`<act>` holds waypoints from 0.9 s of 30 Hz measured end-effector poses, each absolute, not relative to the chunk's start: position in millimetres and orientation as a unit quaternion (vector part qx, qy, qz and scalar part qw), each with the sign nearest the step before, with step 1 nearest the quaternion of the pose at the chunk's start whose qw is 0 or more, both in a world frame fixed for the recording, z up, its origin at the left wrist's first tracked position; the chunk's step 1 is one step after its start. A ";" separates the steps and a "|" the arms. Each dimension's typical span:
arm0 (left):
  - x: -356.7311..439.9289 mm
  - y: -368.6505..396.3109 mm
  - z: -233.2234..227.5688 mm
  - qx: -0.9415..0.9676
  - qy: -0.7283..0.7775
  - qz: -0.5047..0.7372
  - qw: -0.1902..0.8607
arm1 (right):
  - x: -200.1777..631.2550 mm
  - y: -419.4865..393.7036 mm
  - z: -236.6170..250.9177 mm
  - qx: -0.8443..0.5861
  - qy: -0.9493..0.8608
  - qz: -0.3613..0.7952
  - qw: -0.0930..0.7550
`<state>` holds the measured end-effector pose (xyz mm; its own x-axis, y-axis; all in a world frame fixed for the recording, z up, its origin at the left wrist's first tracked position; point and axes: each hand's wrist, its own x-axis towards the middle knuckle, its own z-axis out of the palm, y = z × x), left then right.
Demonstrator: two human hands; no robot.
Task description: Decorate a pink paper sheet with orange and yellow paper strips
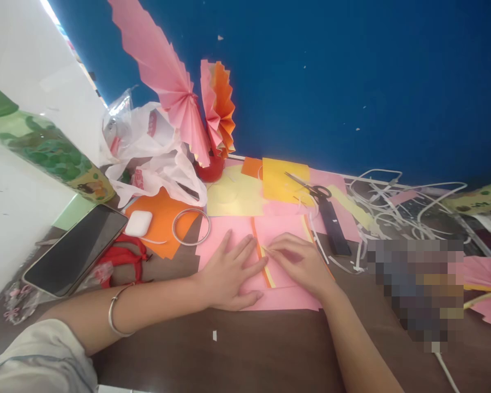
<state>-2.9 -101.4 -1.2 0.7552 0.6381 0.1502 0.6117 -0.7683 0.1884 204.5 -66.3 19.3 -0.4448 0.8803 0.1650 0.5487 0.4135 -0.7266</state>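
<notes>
Pink paper (288, 224) lies on the table under both hands, with an orange and pale yellow strip (269, 273) running down its middle and a similar one near its right edge. My left hand (231, 273) rests flat on the paper, fingers spread, beside the middle strip. With thumb and fingertips pinched together, my right hand (298, 259) is at the middle strip. A small pale tip shows at those fingertips; what they hold is too small to tell.
Scissors (306, 185) and a black bar-shaped object (334, 226) lie behind the paper. At left are a phone (77, 248), a white earbud case (138, 223), a bangle (191, 226) and a bottle (49, 150). Pleated paper fans (163, 71) stand behind; white cables (393, 202) tangle at right.
</notes>
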 end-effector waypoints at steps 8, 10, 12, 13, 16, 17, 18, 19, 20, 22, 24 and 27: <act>-2.3 -101.2 -0.2 0.933 0.338 0.098 0.068 | 206.0 -69.0 24.5 -0.440 -0.808 0.283 0.270; -2.3 -101.2 -0.5 0.933 0.339 0.098 0.070 | 206.5 -69.3 25.7 -0.438 -0.811 0.280 0.267; -2.4 -101.1 -0.8 0.933 0.339 0.096 0.073 | 207.2 -69.4 26.8 -0.434 -0.814 0.280 0.265; -2.5 -101.1 -0.9 0.933 0.340 0.095 0.074 | 207.7 -69.5 27.1 -0.431 -0.816 0.280 0.265; -2.3 -101.2 -1.0 0.933 0.340 0.095 0.074 | 209.3 -69.6 27.2 -0.423 -0.820 0.278 0.266; -2.2 -101.3 -1.1 0.932 0.340 0.096 0.074 | 209.8 -69.7 27.1 -0.421 -0.821 0.277 0.267; -2.2 -101.4 -1.2 0.932 0.340 0.098 0.073 | 210.1 -69.8 26.8 -0.419 -0.822 0.276 0.269; -2.2 -101.4 -1.4 0.932 0.340 0.100 0.073 | 210.1 -69.8 26.6 -0.417 -0.823 0.274 0.271; -2.3 -101.5 -1.7 0.932 0.339 0.102 0.073 | 209.8 -69.5 26.5 -0.417 -0.823 0.272 0.273; -2.7 -101.5 -2.5 0.932 0.339 0.105 0.074 | 208.0 -68.0 26.3 -0.421 -0.821 0.267 0.280; -3.2 -101.5 -3.5 0.932 0.337 0.105 0.077 | 204.7 -64.6 26.2 -0.431 -0.815 0.263 0.286; -3.6 -101.6 -4.6 0.932 0.338 0.105 0.079 | 199.1 -56.8 24.6 -0.448 -0.805 0.268 0.284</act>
<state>-3.6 -101.6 -4.6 0.7492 0.6469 0.1422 0.6138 -0.7588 0.2178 199.1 -56.8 24.6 -0.4382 0.8724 0.2168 0.5682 0.4557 -0.6852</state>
